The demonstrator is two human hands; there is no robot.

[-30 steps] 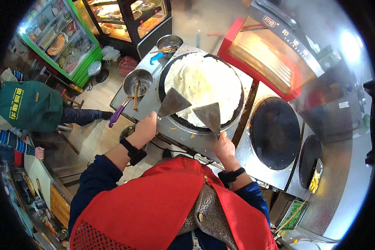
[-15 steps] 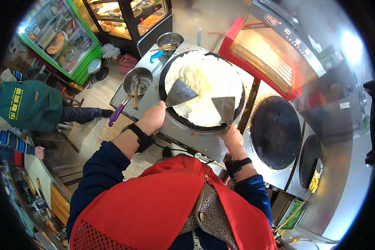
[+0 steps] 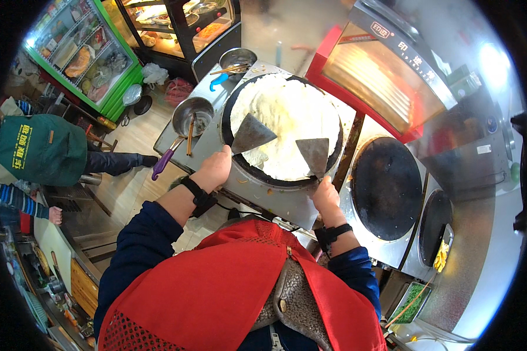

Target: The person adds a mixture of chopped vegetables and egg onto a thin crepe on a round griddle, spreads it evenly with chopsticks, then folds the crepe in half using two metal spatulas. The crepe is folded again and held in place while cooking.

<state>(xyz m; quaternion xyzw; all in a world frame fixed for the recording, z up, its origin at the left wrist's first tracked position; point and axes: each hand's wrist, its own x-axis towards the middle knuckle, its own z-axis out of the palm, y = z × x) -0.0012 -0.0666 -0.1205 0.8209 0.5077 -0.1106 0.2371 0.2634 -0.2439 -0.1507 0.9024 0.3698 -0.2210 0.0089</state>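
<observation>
A large pale crepe (image 3: 287, 117) spreads over most of a round black griddle (image 3: 228, 114), whose dark rim shows around it. My left hand (image 3: 216, 167) is closed on the handle of a scraper (image 3: 253, 133); its wide grey blade lies over the crepe's left part. In my right hand (image 3: 327, 196) is a second scraper (image 3: 314, 155), its blade over the crepe's lower right part. Both handles are mostly hidden by my fingers. Whether the blades press on the crepe or hover just above it, I cannot tell.
Left of the griddle sit a purple-handled pan (image 3: 193, 111) with chopsticks and a blue-handled pan (image 3: 238, 57). Another black griddle (image 3: 387, 187) is at right. Behind stands a red-framed warming case (image 3: 369, 70). A person in a green apron (image 3: 44, 149) is at far left.
Almost nothing differs. Both hands and scrapers keep nearly the same places over the crepe, and the whole view has shifted very slightly.
</observation>
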